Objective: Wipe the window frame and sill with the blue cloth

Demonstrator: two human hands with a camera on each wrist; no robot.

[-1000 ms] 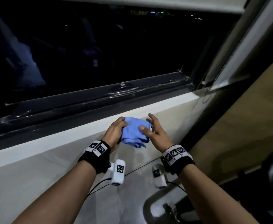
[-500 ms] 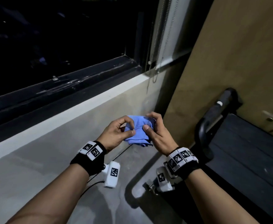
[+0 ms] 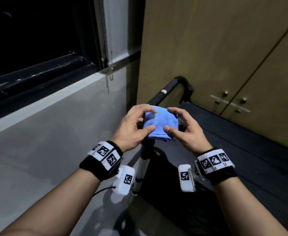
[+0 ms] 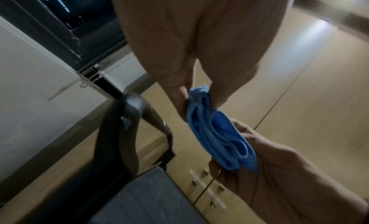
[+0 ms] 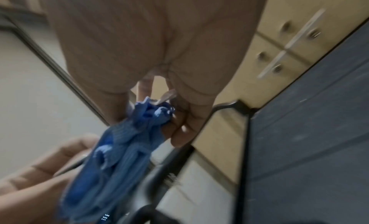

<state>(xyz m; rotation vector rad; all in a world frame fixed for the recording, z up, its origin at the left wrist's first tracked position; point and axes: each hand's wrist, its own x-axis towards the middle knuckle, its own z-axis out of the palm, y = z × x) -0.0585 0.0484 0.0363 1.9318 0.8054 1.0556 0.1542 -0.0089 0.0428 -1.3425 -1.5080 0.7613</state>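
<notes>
A folded blue cloth [image 3: 160, 124] is held between both hands in front of me, well below and right of the window. My left hand [image 3: 136, 126] pinches its left edge between thumb and fingers. My right hand [image 3: 182, 126] pinches its right edge the same way. The left wrist view shows the cloth [image 4: 217, 137] bunched in layers between the two hands. In the right wrist view the cloth [image 5: 119, 164] is blurred. The dark window frame [image 3: 37, 74] and the pale sill [image 3: 54, 99] are at the upper left, away from both hands.
A black cart with a curved handle [image 3: 179, 86] and a dark flat deck [image 3: 250, 150] stands under and right of my hands. Tan cabinet doors [image 3: 225, 48] with metal knobs fill the right. A blind cord [image 3: 108, 72] hangs at the window's right corner. Grey wall [image 3: 37, 150] lies below the sill.
My view has swung right, from the window to the cart and cabinets. Both hands carried the cloth along and now pinch it flat by its two sides instead of bunching it.
</notes>
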